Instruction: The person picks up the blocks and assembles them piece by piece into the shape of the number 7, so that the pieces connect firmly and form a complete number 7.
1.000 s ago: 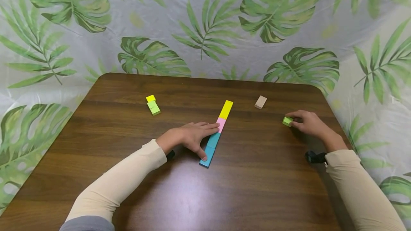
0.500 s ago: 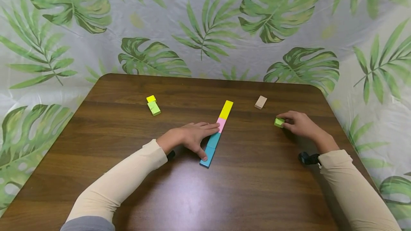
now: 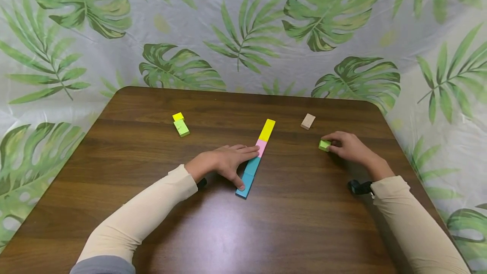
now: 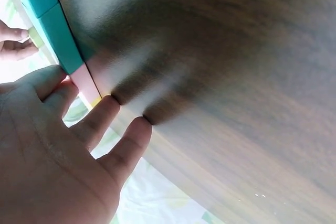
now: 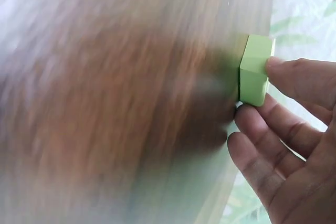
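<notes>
In the head view a straight row of flat blocks runs away from me on the table [image 3: 213, 240]: two teal blocks [image 3: 252, 165] at the near end, a pink block [image 3: 262, 143], then a yellow block [image 3: 267, 129]. My left hand [image 3: 230, 160] lies against the row's left side with fingers spread, its thumb on the nearest teal block and a finger on the pink one. Off to the right, my right hand [image 3: 351, 147] pinches a lime-green block [image 5: 254, 72] between thumb and fingers, at the tabletop. The far side of this block is hidden by the fingers.
Toward the back left, a small yellow block [image 3: 177, 116] touches another lime-green block [image 3: 181, 128]. A plain wooden block [image 3: 307, 121] lies at the back right, beyond my right hand. Behind the table hangs a leaf-patterned cloth [image 3: 243, 33].
My right hand has slid leftward across the table with the lime-green block, nearer to the row. The left hand and the row of blocks stay where they were.
</notes>
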Action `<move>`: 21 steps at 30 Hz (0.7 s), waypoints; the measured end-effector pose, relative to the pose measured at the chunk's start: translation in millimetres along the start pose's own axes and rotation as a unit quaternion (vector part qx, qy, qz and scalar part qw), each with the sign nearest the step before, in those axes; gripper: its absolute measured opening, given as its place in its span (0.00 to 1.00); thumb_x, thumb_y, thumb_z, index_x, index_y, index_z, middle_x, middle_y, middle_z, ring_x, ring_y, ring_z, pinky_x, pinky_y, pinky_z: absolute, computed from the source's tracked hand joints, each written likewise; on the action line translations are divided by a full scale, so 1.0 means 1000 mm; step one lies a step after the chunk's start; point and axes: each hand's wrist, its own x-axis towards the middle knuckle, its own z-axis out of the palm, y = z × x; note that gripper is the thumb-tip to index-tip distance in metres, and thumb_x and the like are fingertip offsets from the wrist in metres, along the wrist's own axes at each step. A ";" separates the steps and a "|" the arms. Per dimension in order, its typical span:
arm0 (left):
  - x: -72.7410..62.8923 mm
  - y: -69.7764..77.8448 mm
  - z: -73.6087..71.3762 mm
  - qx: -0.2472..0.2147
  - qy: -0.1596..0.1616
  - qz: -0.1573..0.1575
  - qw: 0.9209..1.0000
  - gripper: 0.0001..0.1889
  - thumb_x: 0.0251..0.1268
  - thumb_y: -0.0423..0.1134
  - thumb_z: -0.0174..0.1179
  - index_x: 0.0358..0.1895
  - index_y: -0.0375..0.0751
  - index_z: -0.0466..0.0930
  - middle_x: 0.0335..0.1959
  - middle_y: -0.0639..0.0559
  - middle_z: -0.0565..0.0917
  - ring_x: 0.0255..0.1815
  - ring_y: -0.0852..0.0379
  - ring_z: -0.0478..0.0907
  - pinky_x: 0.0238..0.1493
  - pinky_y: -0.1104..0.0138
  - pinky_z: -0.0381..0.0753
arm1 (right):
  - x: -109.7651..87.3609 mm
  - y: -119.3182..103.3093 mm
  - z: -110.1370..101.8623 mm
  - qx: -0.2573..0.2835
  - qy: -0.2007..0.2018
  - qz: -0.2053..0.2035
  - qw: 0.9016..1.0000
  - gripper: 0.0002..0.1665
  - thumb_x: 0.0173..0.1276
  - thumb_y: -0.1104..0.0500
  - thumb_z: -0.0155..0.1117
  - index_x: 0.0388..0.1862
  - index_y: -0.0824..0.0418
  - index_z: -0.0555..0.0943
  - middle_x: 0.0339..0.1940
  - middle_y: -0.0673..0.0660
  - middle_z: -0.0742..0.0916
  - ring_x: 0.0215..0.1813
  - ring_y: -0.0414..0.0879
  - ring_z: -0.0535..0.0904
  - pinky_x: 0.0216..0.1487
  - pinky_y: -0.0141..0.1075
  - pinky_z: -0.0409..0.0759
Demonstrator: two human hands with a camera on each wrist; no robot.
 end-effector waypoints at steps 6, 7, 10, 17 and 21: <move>0.000 -0.001 0.000 0.000 -0.003 -0.001 1.000 0.57 0.52 0.64 0.69 0.81 0.61 0.42 0.83 0.64 0.42 0.83 0.52 0.45 0.78 0.43 0.52 | 0.008 -0.008 0.003 0.004 -0.006 -0.007 1.000 0.18 0.64 0.68 0.66 0.54 0.67 0.83 0.45 0.66 0.87 0.42 0.53 0.83 0.44 0.46 0.79; 0.000 -0.001 0.000 0.000 -0.002 0.000 1.000 0.57 0.52 0.63 0.69 0.81 0.61 0.42 0.83 0.64 0.42 0.83 0.52 0.45 0.78 0.43 0.52 | 0.009 -0.009 0.004 0.004 -0.007 -0.008 1.000 0.18 0.64 0.68 0.66 0.54 0.67 0.83 0.45 0.65 0.87 0.42 0.53 0.82 0.43 0.46 0.79; 0.000 -0.001 0.000 -0.001 -0.003 0.000 1.000 0.57 0.52 0.63 0.69 0.81 0.61 0.42 0.83 0.65 0.42 0.83 0.52 0.45 0.78 0.43 0.52 | 0.014 -0.013 0.007 0.008 -0.013 -0.010 1.000 0.18 0.65 0.68 0.65 0.54 0.66 0.83 0.45 0.65 0.86 0.41 0.52 0.82 0.43 0.44 0.78; 0.000 -0.001 0.000 -0.004 0.001 0.004 1.000 0.57 0.52 0.63 0.70 0.81 0.60 0.42 0.83 0.64 0.42 0.83 0.52 0.45 0.78 0.43 0.52 | 0.027 -0.028 0.015 0.020 -0.025 -0.016 0.999 0.18 0.66 0.67 0.65 0.55 0.66 0.83 0.46 0.64 0.86 0.41 0.50 0.79 0.43 0.43 0.77; 0.000 -0.001 0.001 -0.003 0.002 0.004 1.000 0.57 0.52 0.63 0.70 0.81 0.60 0.42 0.83 0.64 0.43 0.83 0.52 0.45 0.78 0.43 0.52 | 0.033 -0.039 0.018 0.029 -0.032 -0.020 0.999 0.17 0.67 0.66 0.65 0.55 0.65 0.83 0.46 0.63 0.86 0.40 0.48 0.78 0.42 0.42 0.76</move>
